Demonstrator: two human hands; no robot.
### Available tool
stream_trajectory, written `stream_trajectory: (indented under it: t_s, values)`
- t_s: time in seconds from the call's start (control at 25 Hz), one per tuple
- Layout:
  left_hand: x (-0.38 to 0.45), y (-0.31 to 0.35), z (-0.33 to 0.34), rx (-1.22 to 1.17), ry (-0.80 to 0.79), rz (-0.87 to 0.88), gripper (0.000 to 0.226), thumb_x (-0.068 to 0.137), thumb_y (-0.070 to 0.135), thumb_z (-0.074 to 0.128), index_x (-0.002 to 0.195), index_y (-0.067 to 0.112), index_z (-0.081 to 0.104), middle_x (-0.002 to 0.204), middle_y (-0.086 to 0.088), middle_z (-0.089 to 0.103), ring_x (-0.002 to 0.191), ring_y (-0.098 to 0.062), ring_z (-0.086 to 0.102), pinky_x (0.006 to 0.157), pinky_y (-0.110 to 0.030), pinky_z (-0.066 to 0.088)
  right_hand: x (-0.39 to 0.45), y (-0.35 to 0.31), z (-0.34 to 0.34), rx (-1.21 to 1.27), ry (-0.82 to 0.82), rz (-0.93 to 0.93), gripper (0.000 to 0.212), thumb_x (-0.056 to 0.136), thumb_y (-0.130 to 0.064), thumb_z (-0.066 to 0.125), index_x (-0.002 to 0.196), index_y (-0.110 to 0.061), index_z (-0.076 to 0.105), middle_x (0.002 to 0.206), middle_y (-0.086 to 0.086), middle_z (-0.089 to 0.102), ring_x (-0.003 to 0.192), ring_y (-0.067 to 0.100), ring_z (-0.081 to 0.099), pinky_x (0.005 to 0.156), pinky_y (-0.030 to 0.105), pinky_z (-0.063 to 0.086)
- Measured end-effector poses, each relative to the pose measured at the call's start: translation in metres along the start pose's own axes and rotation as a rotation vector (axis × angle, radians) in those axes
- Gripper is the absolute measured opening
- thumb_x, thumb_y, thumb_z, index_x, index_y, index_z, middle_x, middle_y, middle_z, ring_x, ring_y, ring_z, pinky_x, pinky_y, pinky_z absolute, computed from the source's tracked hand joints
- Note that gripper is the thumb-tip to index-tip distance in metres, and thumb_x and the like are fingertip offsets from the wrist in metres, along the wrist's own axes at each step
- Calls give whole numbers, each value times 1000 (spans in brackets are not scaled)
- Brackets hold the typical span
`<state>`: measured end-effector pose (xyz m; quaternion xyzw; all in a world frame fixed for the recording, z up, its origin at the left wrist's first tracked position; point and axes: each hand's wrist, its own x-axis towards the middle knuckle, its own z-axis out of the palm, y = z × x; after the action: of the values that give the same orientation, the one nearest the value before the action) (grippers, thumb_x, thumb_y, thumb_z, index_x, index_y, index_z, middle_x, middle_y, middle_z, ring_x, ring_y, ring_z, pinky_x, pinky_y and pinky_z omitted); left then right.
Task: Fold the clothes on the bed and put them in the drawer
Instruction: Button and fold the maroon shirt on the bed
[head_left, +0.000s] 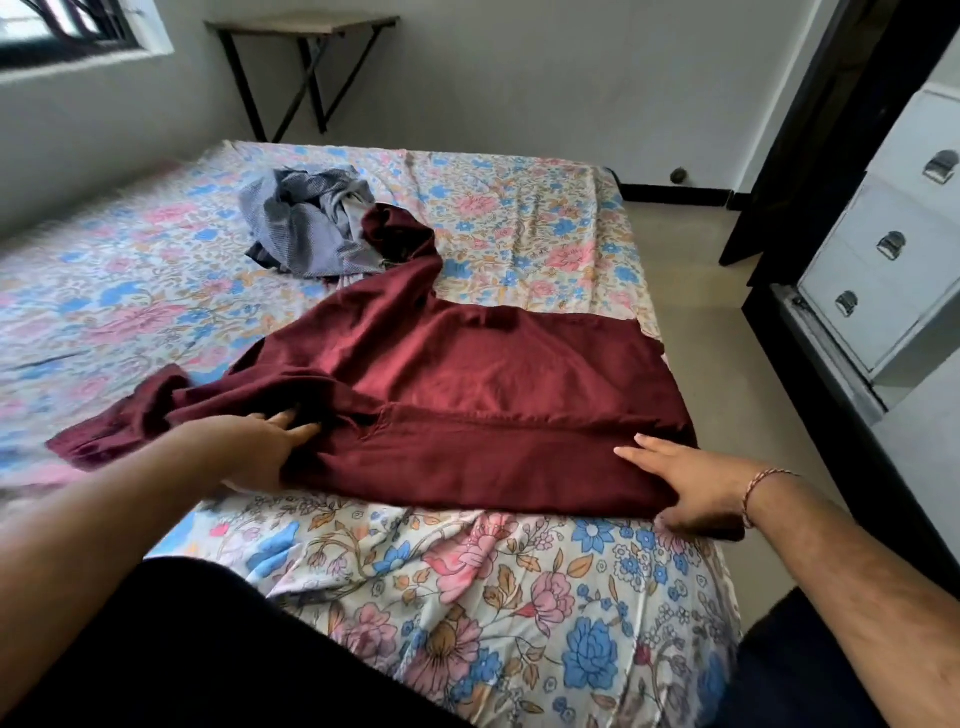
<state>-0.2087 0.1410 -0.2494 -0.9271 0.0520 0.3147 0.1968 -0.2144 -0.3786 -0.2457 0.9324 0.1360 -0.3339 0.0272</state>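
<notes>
Maroon shirt (467, 395) spread on floral bed (467, 597); left hand (254, 452) grasps its folded edge, right hand (691, 480) presses flat, fingers straight.

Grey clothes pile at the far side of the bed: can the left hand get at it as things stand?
Probably yes, with a lean. The left hand holds the maroon shirt near its sleeve, so it must let go first. The grey pile lies farther up the bed, with only bedsheet and the shirt's sleeve between.
</notes>
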Motion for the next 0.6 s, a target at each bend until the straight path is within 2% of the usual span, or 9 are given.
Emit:
stream_trajectory:
  t_s: [0.08,0.12,0.2,0.24,0.28,0.36,0.48,0.52,0.6]
  values:
    - [-9,-7,-18,-204,-21,30,112,82,64,74,167,31,8,173,-6,14,154,-30,30,125,-41,29,5,-10,-3,2,145,22,101,81,-65,70,163,-32,21,171,-3,15,155,18,22,124,46,26]
    - [-13,-16,-28,-354,34,42,104,81,65,76,164,29,26,167,-3,32,148,-26,40,121,-37,34,7,-24,-4,4,233,13,94,81,-69,67,160,-32,29,167,-5,25,151,18,31,121,48,33]
    - [-14,-33,-38,-558,299,24,60,89,52,75,139,23,60,140,-4,63,121,-24,60,104,-34,47,16,-66,-6,26,380,-83,79,87,-62,64,155,-33,37,159,-8,38,143,19,43,114,45,41]
    - [-15,-40,-37,-594,452,-42,42,91,43,74,127,22,66,126,-7,70,109,-26,64,94,-36,51,23,-94,-8,64,428,-179,74,90,-57,65,154,-32,38,157,-7,41,141,20,44,114,42,42]
    - [-15,-48,-31,-608,583,-126,36,90,37,71,123,22,67,120,-9,71,105,-29,64,88,-37,52,31,-127,-10,114,462,-292,71,91,-52,66,154,-30,40,155,-5,42,141,20,45,116,39,39]
    - [-15,-59,-4,-594,697,-287,53,85,33,70,135,23,59,126,-12,66,115,-36,61,89,-43,54,49,-194,-18,203,526,-513,65,91,-38,68,151,-22,46,153,-1,47,142,19,44,121,31,32]
    - [-13,-70,40,-589,587,-426,80,81,39,77,151,22,41,141,-15,52,132,-40,47,98,-54,50,75,-277,-27,266,587,-693,60,89,-24,67,147,-15,53,150,4,51,141,21,45,122,28,29]
    - [-11,-75,50,-594,542,-447,80,82,41,78,150,22,42,141,-14,51,132,-40,46,99,-55,49,82,-297,-30,265,571,-712,61,90,-24,66,149,-16,51,153,4,47,142,22,43,122,31,29]
    - [-7,-80,57,-622,589,-459,56,85,39,74,136,25,57,134,-10,56,128,-39,49,96,-53,49,99,-317,-32,239,487,-662,69,91,-28,64,156,-22,40,163,2,34,147,25,36,122,41,31]
